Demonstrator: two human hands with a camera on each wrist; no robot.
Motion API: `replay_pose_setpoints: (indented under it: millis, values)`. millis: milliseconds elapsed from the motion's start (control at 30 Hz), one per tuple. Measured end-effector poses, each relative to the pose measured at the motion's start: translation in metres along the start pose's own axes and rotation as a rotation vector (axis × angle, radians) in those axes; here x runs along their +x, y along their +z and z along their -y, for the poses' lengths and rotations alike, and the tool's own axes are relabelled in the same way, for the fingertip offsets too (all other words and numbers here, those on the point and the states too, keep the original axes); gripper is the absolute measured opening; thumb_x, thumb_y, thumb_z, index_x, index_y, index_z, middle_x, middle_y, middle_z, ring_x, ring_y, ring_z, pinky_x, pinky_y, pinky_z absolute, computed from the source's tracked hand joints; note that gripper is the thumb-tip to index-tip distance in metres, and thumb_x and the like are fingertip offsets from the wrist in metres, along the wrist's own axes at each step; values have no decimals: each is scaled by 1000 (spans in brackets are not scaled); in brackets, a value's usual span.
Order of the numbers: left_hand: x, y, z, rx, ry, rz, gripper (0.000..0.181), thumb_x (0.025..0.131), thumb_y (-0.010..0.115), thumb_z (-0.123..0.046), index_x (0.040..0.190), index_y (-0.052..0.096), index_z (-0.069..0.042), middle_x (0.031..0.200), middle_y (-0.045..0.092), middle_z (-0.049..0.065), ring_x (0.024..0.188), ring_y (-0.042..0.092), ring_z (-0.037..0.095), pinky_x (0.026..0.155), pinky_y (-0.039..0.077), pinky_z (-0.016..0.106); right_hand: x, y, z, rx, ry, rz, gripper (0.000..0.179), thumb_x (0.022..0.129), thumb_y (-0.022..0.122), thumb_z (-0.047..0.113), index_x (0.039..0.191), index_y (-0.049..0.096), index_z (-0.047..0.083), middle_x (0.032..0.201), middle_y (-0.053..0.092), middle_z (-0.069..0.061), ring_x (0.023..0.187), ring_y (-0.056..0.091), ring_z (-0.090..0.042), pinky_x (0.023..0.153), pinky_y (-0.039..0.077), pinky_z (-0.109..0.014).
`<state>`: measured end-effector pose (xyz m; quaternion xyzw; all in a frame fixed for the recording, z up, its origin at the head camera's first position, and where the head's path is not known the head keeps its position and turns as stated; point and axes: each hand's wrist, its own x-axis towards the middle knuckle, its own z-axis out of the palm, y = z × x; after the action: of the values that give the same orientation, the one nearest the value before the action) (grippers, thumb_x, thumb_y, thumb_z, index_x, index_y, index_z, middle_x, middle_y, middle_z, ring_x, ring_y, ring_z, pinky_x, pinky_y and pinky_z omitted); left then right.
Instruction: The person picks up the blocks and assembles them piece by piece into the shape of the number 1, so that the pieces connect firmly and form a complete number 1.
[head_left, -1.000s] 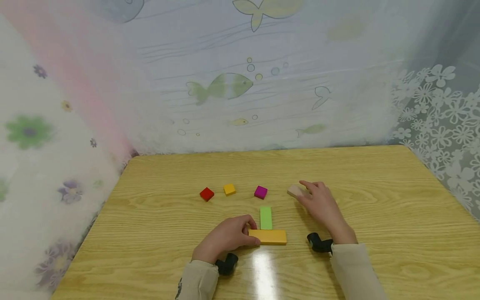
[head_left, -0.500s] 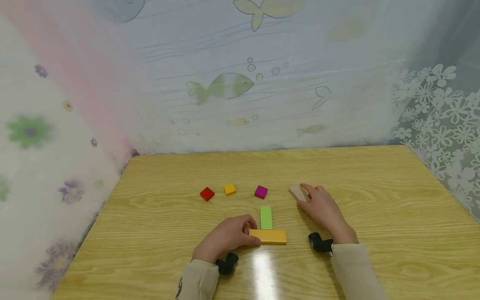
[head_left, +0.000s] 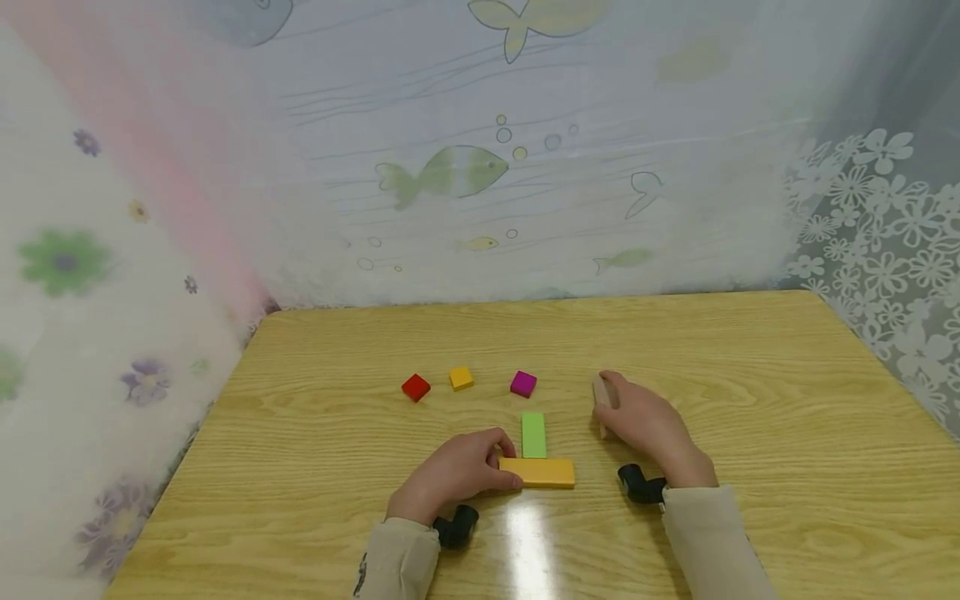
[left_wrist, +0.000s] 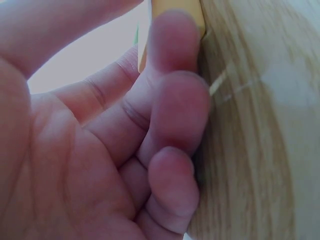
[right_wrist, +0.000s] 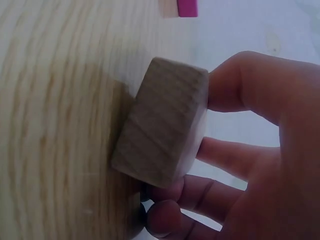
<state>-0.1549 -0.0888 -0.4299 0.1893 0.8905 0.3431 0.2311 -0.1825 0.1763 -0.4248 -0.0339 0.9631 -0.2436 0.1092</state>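
In the head view my left hand (head_left: 456, 471) pinches the left end of a long orange block (head_left: 547, 473) lying flat on the table. A light green block (head_left: 533, 435) lies behind it, its near end against or very close to the orange one. My right hand (head_left: 654, 425) grips a plain wooden block (head_left: 599, 396) between thumb and fingers, to the right of the green block. The right wrist view shows this wooden block (right_wrist: 157, 120) tilted close to the tabletop; whether its lower edge touches is unclear. My left fingertips (left_wrist: 177, 107) rest along the table surface.
Behind the hands lie three small blocks: red (head_left: 416, 387), yellow (head_left: 461, 378) and magenta (head_left: 523, 383). Patterned curtains (head_left: 450, 275) hang along the back and left edges of the wooden table (head_left: 337, 350). Each wrist wears a black camera mount.
My right fingers have closed round the wooden block and turned it from lying flat, angled, to a more upright, narrow stance. My left hand and the other blocks have stayed in place.
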Motion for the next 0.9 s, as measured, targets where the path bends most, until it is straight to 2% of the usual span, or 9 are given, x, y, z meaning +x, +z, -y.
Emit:
replay_pose_setpoints:
  millis: [167,367,567,733,900]
  values:
    - [0,-1,0,1,-2,2,30,73,70,-40,93,57,-22,67,50,-3,58,44,10,54,35,25,3,2,2,19,-11,5,61,84,46,29,138,29,8,122,50,-21,100,52,-34,76,41,-47]
    - [0,0,-1,-5,-14,6,30,73,71,-40,93,57,-22,66,50,-3,58,44,11,54,35,25,8,9,7,83,-34,5,61,83,50,32,136,31,9,108,57,-15,87,55,-23,70,44,-40]
    - [2,2,0,1,-6,13,30,73,70,-41,93,57,-23,67,51,-3,57,44,10,53,36,25,11,14,11,167,-30,28,58,84,54,31,135,33,12,88,54,-5,66,48,-17,57,39,-31]
    - [2,3,0,10,-6,13,29,73,70,-41,92,57,-23,67,51,-3,57,44,10,53,35,25,12,13,19,216,-57,67,52,86,53,33,134,37,17,86,53,-4,64,47,-17,56,37,-30]
    - [2,3,-1,6,-13,12,29,73,70,-41,92,57,-23,66,51,-3,56,44,10,52,35,25,15,9,33,213,-111,93,49,86,51,31,132,41,21,74,50,-4,56,41,-16,52,34,-30]
